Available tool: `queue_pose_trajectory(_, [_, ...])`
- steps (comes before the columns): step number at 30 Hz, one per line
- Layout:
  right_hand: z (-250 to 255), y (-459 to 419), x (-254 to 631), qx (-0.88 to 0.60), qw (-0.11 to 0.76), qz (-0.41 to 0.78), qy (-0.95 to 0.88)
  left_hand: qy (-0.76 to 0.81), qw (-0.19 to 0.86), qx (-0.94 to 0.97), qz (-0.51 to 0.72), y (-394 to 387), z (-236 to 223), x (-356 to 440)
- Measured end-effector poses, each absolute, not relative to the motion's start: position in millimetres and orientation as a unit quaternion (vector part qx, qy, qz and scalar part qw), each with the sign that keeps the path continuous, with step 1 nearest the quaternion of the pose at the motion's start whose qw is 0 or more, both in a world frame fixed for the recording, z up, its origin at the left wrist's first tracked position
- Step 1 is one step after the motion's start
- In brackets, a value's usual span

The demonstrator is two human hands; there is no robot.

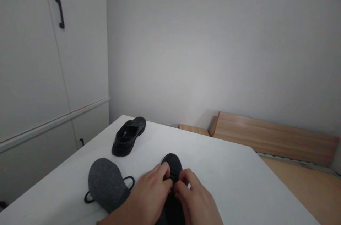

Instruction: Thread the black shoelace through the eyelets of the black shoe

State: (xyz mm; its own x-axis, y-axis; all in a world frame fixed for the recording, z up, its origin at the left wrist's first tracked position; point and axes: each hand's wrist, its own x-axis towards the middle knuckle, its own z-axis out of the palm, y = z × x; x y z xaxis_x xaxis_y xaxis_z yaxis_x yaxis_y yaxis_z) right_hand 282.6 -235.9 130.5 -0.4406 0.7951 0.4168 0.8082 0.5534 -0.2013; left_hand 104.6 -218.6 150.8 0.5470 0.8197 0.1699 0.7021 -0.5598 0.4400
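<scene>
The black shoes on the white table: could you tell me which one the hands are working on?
The near black shoe, toe pointing away, under both hands. The other black shoe lies untouched near the table's far-left corner.

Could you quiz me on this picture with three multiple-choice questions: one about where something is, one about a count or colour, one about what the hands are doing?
1. Where is the black shoe that nobody is touching?
A. On the wooden floor
B. On the white table, beyond the hands and to the left
C. Inside the cupboard

2. What colour is the insole lying by the left hand?
A. Grey
B. Red
C. White

3. What are the two hands doing?
A. Resting flat on the table
B. Holding the cupboard handle
C. Both pinching at the near black shoe

Answers:
1 B: it sits on the table toward the far left corner.
2 A: its surface is plainly grey.
3 C: the left hand and right hand meet, fingertips on the near black shoe.
</scene>
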Motion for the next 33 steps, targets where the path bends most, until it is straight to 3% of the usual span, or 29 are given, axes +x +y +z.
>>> queue_pose_trajectory(4, [163, -240, 282, -0.414, 0.434, 0.106, -0.793, 0.341, 0.307, 0.789, 0.409, -212, 163, 96])
queue_pose_trajectory(7, [178, -240, 282, -0.393, 0.499, 0.132, -0.761, 0.34, 0.439, 0.703, 0.445, -207, 171, 97])
queue_pose_trajectory(10, [178, -238, 278, -0.369, 0.512, 0.16, -0.759, 0.34, 0.516, 0.66, 0.426, -207, 173, 104])
queue_pose_trajectory(15, [177, -236, 272, -0.363, 0.517, 0.194, -0.751, 0.337, 0.513, 0.693, 0.379, -210, 176, 109])
queue_pose_trajectory(20, [170, -232, 279, -0.404, 0.533, 0.278, -0.69, 0.283, 0.627, 0.633, 0.355, -206, 176, 101])
queue_pose_trajectory(23, [158, -229, 284, -0.437, 0.464, 0.347, -0.688, 0.282, 0.545, 0.703, 0.359, -206, 175, 95])
queue_pose_trajectory(26, [147, -227, 285, -0.433, 0.407, 0.379, -0.709, 0.244, 0.299, 0.842, 0.378, -209, 173, 92])
queue_pose_trajectory(29, [144, -226, 283, -0.418, 0.42, 0.416, -0.69, 0.214, 0.1, 0.901, 0.365, -212, 168, 92])
queue_pose_trajectory(33, [145, -225, 279, -0.421, 0.476, 0.473, -0.61, 0.2, 0.049, 0.889, 0.408, -212, 160, 94])
